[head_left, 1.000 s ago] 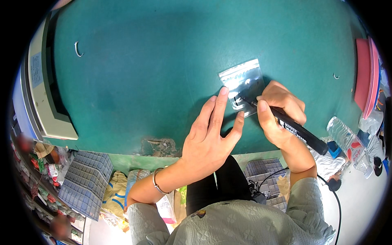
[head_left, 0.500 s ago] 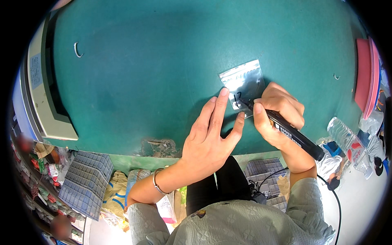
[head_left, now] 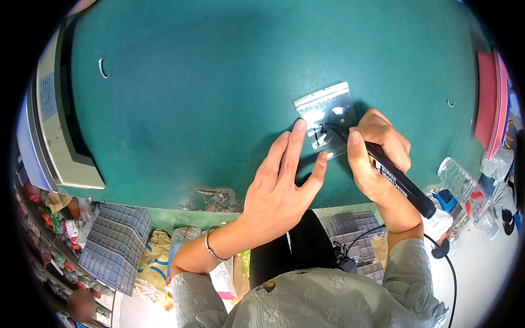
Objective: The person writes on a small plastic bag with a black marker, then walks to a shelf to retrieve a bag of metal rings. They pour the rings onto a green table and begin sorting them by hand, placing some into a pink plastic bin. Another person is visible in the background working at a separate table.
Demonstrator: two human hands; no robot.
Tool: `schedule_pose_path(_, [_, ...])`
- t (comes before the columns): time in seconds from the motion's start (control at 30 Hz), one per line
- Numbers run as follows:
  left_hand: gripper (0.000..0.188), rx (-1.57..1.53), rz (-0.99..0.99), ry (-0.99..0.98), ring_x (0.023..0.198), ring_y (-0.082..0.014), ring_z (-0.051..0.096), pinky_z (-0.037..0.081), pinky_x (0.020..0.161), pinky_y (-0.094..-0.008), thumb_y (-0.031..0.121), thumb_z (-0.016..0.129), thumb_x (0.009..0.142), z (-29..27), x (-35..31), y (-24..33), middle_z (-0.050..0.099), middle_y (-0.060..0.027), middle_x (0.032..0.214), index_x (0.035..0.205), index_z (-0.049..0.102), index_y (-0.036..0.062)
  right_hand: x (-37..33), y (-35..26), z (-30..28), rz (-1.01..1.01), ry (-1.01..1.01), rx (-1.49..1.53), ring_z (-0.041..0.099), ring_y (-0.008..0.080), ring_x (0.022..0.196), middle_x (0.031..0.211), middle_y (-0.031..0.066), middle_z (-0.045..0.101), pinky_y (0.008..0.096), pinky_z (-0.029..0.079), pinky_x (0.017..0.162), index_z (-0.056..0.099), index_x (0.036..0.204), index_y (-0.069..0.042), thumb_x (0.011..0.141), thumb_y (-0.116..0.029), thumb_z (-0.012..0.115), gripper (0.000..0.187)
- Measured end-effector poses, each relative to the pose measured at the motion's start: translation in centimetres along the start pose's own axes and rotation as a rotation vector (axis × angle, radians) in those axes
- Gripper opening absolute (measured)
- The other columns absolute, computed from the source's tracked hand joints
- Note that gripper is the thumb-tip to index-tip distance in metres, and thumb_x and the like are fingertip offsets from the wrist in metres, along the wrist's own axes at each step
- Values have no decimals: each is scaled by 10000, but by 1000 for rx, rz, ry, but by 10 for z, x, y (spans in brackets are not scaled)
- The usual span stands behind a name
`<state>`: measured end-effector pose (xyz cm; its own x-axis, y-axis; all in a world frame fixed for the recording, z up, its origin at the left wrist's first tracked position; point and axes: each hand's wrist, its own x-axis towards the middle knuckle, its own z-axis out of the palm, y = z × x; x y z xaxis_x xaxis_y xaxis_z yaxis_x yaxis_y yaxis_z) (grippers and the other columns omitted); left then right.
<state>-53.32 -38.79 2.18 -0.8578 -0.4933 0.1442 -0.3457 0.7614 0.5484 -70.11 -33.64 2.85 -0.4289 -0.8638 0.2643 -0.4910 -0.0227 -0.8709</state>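
Observation:
A small clear zip-lock bag [head_left: 340, 108] lies flat on the green tabletop [head_left: 208, 98], with black handwritten marks on it. My left hand [head_left: 281, 183] rests at the bag's left and lower edge, fingers stretched out and spread, the index fingertip and thumb tip touching it. In my right hand [head_left: 377, 153] is a thick black marker [head_left: 403, 182], pinched between thumb and fingers like a pen. Its tip meets the bag beside the marks. The right hand's lower fingers are curled and partly hidden.
At the left edge stands a beige device [head_left: 65, 131]. A small curved white piece [head_left: 103, 68] lies at the far left of the table, and a pink tray [head_left: 492, 104] is at the right edge. A plastic bottle [head_left: 459, 177] is beyond the table's right front.
My right hand and the marker have shifted slightly right, and the black marks on the bag have grown. The bag has moved very slightly; my left hand stays in place.

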Motion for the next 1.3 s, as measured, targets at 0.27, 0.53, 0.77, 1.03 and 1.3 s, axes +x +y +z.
schedule_pose_path(0.27, [303, 23, 7, 20, 1081, -313, 495, 444, 836, -291, 92, 567, 697, 3, 0, -1, 398, -253, 1326, 993, 633, 104, 0, -1, 0, 24, 20, 40, 456, 149, 475, 554, 56, 496, 265, 333, 428, 526, 668, 0, 721, 58, 651, 148])
schedule_pose_path(0.53, [385, -43, -22, -35, 1078, -340, 486, 442, 845, -317, 73, 628, 643, -3, 2, 2, 361, -269, 1346, 1026, 613, 98, -8, 8, -9, 94, 136, 254, 449, 98, 530, 623, 63, 532, 239, 356, 462, 497, 761, 5, 811, 31, 582, 101])
schedule_pose_path(0.77, [527, -200, -80, 85, 1075, -365, 459, 390, 846, -417, -3, 668, 614, -14, 9, 10, 443, -189, 1242, 1113, 540, 108, -4, 4, -15, 247, 343, 372, 546, 108, 569, 678, 92, 585, 221, 430, 516, 519, 903, 33, 848, -44, 579, 112])
schedule_pose_path(1.03, [352, -183, -58, -60, 988, -319, 541, 364, 846, -418, -34, 582, 710, -36, 18, 13, 568, -131, 1068, 1054, 538, 32, -1, 3, -19, 318, 316, 301, 607, 124, 621, 721, 85, 612, 238, 476, 553, 552, 867, 26, 835, -44, 600, 91])
schedule_pose_path(1.3, [313, -82, 149, -115, 1120, -254, 495, 395, 830, -385, 41, 616, 729, -16, 22, 12, 527, -95, 1228, 1038, 609, -5, -4, 5, -11, 179, 216, 249, 589, 126, 651, 764, 119, 635, 241, 465, 570, 562, 797, 37, 774, 16, 646, 90])
